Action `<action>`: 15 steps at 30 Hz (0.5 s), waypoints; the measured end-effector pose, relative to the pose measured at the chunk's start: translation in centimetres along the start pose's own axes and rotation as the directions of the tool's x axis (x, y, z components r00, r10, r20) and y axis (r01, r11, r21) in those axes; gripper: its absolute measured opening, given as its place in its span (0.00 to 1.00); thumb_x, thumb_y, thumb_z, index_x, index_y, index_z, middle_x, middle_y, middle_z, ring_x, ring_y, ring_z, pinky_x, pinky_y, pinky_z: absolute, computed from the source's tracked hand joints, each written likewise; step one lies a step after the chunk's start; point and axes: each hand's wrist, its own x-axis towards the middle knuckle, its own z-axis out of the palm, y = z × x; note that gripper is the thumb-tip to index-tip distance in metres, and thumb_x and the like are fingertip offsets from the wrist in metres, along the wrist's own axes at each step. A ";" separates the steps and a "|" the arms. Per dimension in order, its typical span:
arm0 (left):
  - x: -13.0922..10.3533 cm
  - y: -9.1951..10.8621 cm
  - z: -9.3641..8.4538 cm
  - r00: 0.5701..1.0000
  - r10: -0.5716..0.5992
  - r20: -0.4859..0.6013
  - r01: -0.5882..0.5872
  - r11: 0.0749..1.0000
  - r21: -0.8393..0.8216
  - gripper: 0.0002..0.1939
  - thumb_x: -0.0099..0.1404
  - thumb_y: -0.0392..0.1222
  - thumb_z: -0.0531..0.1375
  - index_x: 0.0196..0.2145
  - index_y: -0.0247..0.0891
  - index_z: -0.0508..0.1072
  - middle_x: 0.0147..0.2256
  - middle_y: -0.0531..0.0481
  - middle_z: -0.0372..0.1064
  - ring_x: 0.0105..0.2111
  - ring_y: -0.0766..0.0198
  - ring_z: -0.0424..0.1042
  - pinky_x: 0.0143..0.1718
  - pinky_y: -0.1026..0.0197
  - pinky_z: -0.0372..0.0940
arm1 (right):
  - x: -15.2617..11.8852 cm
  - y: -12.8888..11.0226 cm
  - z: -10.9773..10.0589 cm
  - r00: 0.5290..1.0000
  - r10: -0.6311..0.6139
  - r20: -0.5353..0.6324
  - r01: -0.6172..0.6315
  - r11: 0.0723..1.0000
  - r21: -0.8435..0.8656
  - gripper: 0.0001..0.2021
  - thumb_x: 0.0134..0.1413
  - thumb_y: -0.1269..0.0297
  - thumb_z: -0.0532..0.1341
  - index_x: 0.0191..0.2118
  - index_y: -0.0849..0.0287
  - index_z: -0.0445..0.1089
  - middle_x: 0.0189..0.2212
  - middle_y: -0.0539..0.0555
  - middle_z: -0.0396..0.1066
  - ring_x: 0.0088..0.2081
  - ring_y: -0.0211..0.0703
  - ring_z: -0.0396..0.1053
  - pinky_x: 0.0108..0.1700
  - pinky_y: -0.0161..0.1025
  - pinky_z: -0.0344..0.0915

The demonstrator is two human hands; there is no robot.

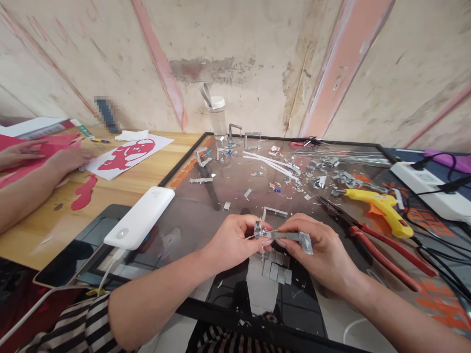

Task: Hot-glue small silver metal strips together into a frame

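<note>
Close to the table's front edge, my left hand [233, 240] pinches a small silver figure made of twisted wire and grey pieces [258, 229]. My right hand [320, 247] is closed on a short grey foil-like strip [305, 241], whose inner end meets the figure between both hands. Below them, several flat grey squares [276, 272] lie on the dark glass. Just behind the fingers rests a bent grey bracket-shaped piece [275, 212]. The inner fingertips partly hide the joint between strip and figure.
Red-handled pliers [382, 250] and a yellow glue gun [382, 208] lie right, beside a white power strip [430, 189]. Grey scraps [324, 169] and white sticks [272, 164] are scattered behind. Left are a white power bank [140, 218] and another person's hands [69, 159] on red paper.
</note>
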 end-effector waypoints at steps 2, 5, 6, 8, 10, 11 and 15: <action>0.1 0.0 -0.1 1.000 -0.003 0.007 0.003 1.000 -0.002 0.04 0.53 0.34 0.62 0.30 0.35 0.73 0.21 0.52 0.72 0.23 0.66 0.72 0.28 0.65 0.68 | 0.1 -0.1 0.0 1.000 0.010 -0.006 -0.010 1.000 0.009 0.03 0.51 0.69 0.61 0.31 0.55 0.71 0.27 0.51 0.71 0.30 0.41 0.68 0.34 0.37 0.65; 0.0 0.4 -0.2 0.999 0.003 0.036 -0.002 1.000 -0.015 0.06 0.53 0.34 0.62 0.32 0.35 0.72 0.22 0.53 0.72 0.24 0.67 0.72 0.29 0.65 0.68 | 0.1 -0.2 -0.1 0.999 0.039 -0.014 -0.039 0.999 0.025 0.03 0.50 0.70 0.61 0.31 0.55 0.72 0.27 0.51 0.71 0.30 0.40 0.68 0.34 0.37 0.64; 0.0 0.6 -0.2 0.999 0.008 0.043 -0.007 1.000 -0.017 0.08 0.53 0.34 0.62 0.34 0.36 0.72 0.23 0.53 0.73 0.24 0.67 0.72 0.30 0.64 0.68 | 0.1 -0.3 -0.1 0.998 0.055 -0.019 -0.054 0.998 0.036 0.03 0.50 0.70 0.61 0.31 0.55 0.72 0.28 0.51 0.71 0.31 0.40 0.69 0.35 0.37 0.64; 0.0 1.0 -0.4 0.998 0.026 0.050 -0.025 0.999 -0.022 0.13 0.50 0.33 0.65 0.36 0.36 0.72 0.26 0.53 0.73 0.26 0.68 0.72 0.32 0.64 0.68 | 0.1 -0.3 0.0 0.994 0.106 -0.035 -0.103 0.991 0.080 0.03 0.49 0.69 0.62 0.31 0.55 0.72 0.29 0.51 0.71 0.32 0.41 0.69 0.35 0.36 0.65; 0.0 1.1 -0.5 0.998 0.042 0.054 -0.039 0.998 -0.057 0.18 0.48 0.33 0.66 0.39 0.37 0.71 0.30 0.53 0.73 0.28 0.67 0.72 0.35 0.63 0.68 | 0.1 -0.4 0.1 0.982 0.185 -0.041 -0.176 0.971 0.162 0.02 0.49 0.67 0.62 0.31 0.56 0.72 0.28 0.50 0.71 0.30 0.40 0.69 0.33 0.35 0.65; 0.1 1.1 -0.6 0.997 0.052 0.061 -0.047 0.995 -0.089 0.19 0.48 0.33 0.67 0.40 0.37 0.71 0.31 0.53 0.73 0.29 0.67 0.72 0.36 0.63 0.68 | 0.1 -0.5 0.1 0.973 0.230 -0.037 -0.217 0.954 0.207 0.02 0.49 0.65 0.62 0.31 0.57 0.72 0.28 0.50 0.71 0.29 0.39 0.68 0.32 0.35 0.65; 0.4 0.5 -0.8 0.996 0.084 0.043 -0.073 0.977 -0.198 0.17 0.51 0.36 0.66 0.40 0.36 0.71 0.29 0.53 0.73 0.29 0.67 0.72 0.35 0.62 0.68 | 0.3 -0.9 0.4 0.935 0.355 0.001 -0.334 0.877 0.346 0.06 0.46 0.62 0.63 0.32 0.58 0.70 0.26 0.49 0.73 0.27 0.38 0.68 0.31 0.34 0.66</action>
